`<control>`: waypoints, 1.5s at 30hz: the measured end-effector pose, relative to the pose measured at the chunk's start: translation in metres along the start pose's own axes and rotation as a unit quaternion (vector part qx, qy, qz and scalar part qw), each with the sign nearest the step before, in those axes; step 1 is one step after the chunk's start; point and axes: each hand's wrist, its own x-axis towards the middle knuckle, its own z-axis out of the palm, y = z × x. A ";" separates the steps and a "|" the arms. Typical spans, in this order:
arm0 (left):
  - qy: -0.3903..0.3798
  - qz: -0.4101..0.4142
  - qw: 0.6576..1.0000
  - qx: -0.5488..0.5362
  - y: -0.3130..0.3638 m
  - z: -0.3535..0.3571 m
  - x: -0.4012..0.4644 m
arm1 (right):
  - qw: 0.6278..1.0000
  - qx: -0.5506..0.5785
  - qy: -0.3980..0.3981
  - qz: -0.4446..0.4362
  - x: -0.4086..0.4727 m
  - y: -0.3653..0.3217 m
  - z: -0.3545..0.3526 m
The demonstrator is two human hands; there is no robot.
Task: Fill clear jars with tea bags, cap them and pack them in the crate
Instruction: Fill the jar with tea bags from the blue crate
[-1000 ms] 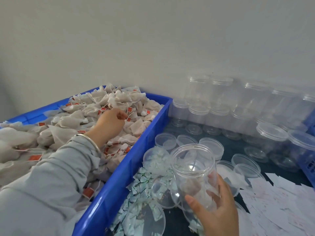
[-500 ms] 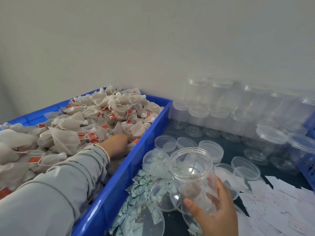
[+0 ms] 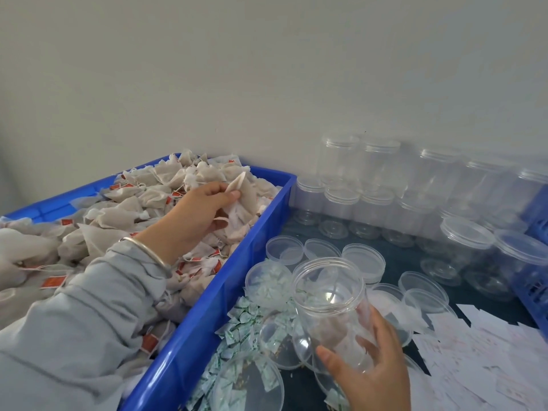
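A blue bin on the left is heaped with beige tea bags carrying red tags. My left hand is raised over the heap and grips a bunch of tea bags. To the right of the bin, my right hand holds an open, empty clear jar by its lower part, tilted slightly toward the bin. Loose clear lids lie on the dark table around the jar.
Capped empty clear jars stand stacked along the wall at the back right. Small green-printed sachets lie scattered beside the bin. White paper slips cover the table at right. A blue crate shows at the right edge.
My left hand rose out of the heap with tea bags in its grip and moved right toward the bin's near wall. The right hand and jar stayed nearly still.
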 end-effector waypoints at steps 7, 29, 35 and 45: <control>-0.159 0.042 0.973 -0.163 0.022 0.038 -0.038 | 1.000 0.008 -0.002 -0.010 -0.003 0.002 0.003; -0.032 0.049 0.998 -0.003 0.014 0.026 -0.021 | 1.000 0.002 -0.012 0.003 -0.004 -0.004 0.003; 0.129 0.053 0.931 0.338 -0.020 -0.016 0.013 | 1.000 0.013 0.007 -0.013 -0.004 -0.005 0.004; -0.099 0.055 0.779 0.617 -0.083 -0.017 0.025 | 0.999 0.017 -0.014 -0.036 0.002 -0.005 0.002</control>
